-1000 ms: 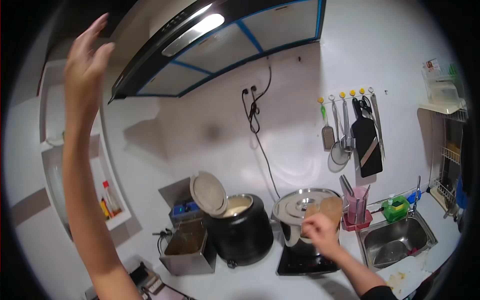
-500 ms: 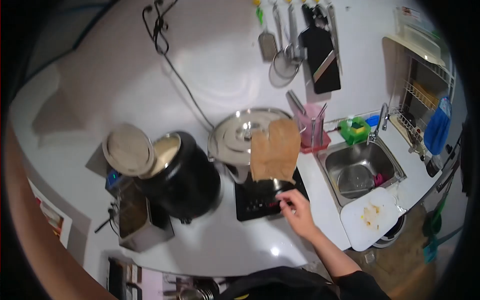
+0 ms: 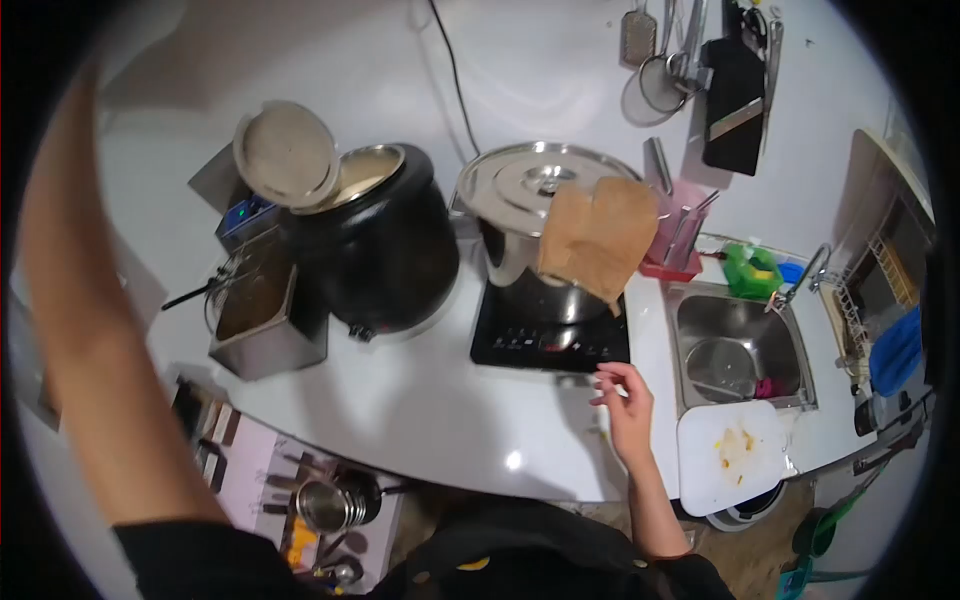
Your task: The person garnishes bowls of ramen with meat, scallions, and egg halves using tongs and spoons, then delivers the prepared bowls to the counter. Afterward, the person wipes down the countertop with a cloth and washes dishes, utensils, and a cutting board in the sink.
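Note:
My right hand [image 3: 627,400] hovers over the white counter, just in front of the black induction cooker [image 3: 548,343]. Its fingers are loosely bent and apart, and I see nothing held in them. A large lidded steel pot [image 3: 515,255] stands on the cooker, with a brown cloth or mitt [image 3: 598,235] draped over its right side. My left forearm [image 3: 95,330] reaches up along the left edge of the view; the hand itself is out of sight.
A black soup warmer [image 3: 370,260] with its lid [image 3: 287,155] tipped up stands left of the pot, beside a steel container [image 3: 255,320]. At right are a sink [image 3: 740,345] and a food-stained white cutting board [image 3: 733,458]. Utensils hang on the wall.
The view has shifted, so the counter things sit higher and the wall tools further right. My right hand has drawn back from the cooker's front edge. More of my left arm shows, raised.

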`<state>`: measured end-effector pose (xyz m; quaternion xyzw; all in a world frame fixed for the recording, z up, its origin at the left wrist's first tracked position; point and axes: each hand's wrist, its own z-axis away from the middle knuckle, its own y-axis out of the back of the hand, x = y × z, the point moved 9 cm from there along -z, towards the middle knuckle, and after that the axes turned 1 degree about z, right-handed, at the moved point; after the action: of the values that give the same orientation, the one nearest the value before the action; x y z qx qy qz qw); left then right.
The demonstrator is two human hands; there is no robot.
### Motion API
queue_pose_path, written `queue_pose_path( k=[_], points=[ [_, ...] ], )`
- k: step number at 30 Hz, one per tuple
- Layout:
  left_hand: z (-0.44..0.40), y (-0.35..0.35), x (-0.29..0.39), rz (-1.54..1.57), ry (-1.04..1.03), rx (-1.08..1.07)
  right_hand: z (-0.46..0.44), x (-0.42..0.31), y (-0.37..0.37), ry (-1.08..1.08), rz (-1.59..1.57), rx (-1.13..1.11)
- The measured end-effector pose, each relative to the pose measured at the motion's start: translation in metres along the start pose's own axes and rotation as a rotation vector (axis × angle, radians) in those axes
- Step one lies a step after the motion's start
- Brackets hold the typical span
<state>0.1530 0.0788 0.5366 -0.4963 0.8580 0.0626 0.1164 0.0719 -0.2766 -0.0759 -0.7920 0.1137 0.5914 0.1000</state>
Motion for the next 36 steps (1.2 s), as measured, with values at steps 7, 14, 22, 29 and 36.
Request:
queue_pose_path(
  k=[7, 14, 22, 29, 36],
  points=[
    [0.352, -0.046, -0.254, 0.969, 1.258, 0.395, 0.102, 0.073, 0.129, -0.230, 0.065, 0.345],
    [0.557, -0.167, -0.309, 1.164, 1.629, -0.293, 0.237, 0.019, 0.213, -0.190, 0.288, 0.920],
    [0.611, -0.255, -0.379, 0.959, 1.572, -0.723, 0.320, -0.017, 0.121, -0.284, 0.432, 1.171],
    [0.576, -0.266, -0.372, 0.975, 1.523, -0.859, 0.318, -0.021, 0.096, -0.256, 0.497, 1.175],
    [0.526, -0.279, -0.346, 1.036, 1.412, -1.045, 0.313, -0.021, 0.098, -0.243, 0.517, 1.187]
  ],
)
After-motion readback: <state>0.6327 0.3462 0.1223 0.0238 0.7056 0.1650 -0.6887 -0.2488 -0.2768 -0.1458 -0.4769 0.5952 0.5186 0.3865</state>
